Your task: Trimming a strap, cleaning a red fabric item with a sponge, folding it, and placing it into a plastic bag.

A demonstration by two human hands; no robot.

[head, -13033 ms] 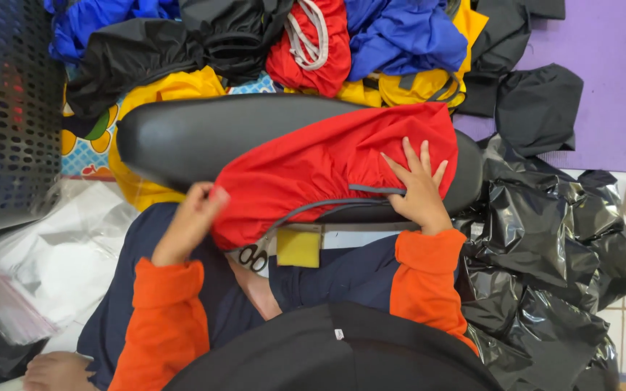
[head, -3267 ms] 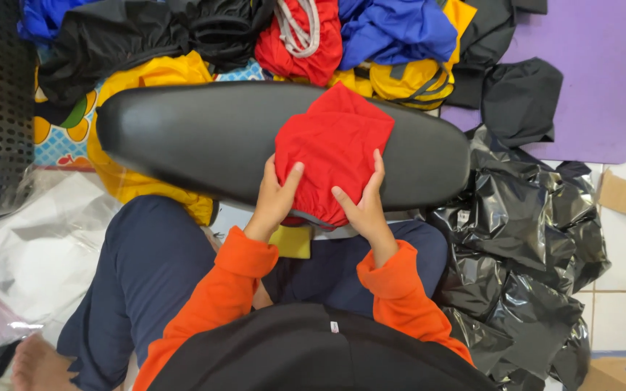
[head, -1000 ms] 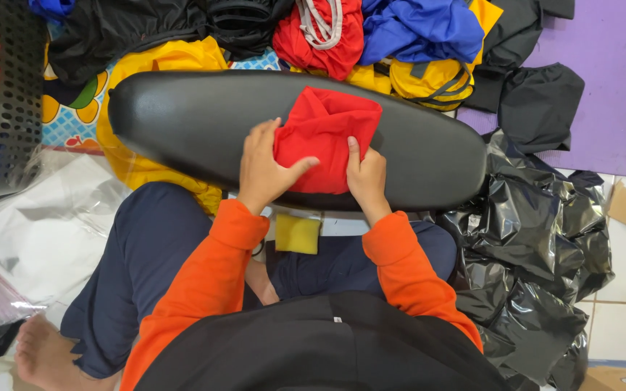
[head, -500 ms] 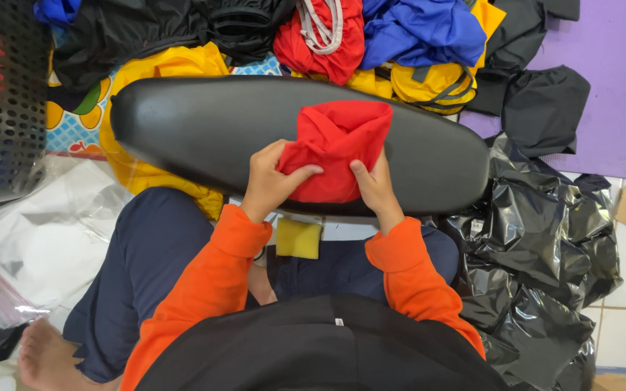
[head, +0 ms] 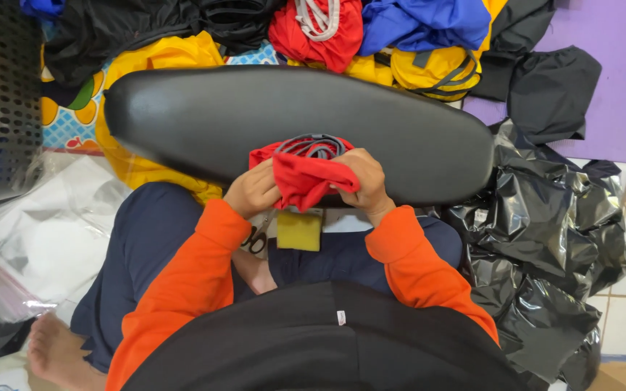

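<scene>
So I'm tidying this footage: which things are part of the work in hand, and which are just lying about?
In hand:
left hand
right hand
red folded garment
black padded board

Lying about:
clothes pile
black plastic bags
clear plastic bags
purple mat

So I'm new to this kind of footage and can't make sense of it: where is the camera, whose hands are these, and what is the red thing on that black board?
The camera sits on a person's head and looks straight down, so you see their own body from above: orange sleeves, dark blue trousers, a bare foot at the lower left. There is no machine, only two bare hands. Across the lap lies a long black padded board. At its near edge the left hand and the right hand both grip a red cloth bundle, folded small, with grey cord showing at its top. Beyond the board lies a pile of clothes in red, blue, yellow and black. A crumpled black plastic bag lies to the right and clear plastic bags to the left. A small yellow piece shows just below the board.
</scene>
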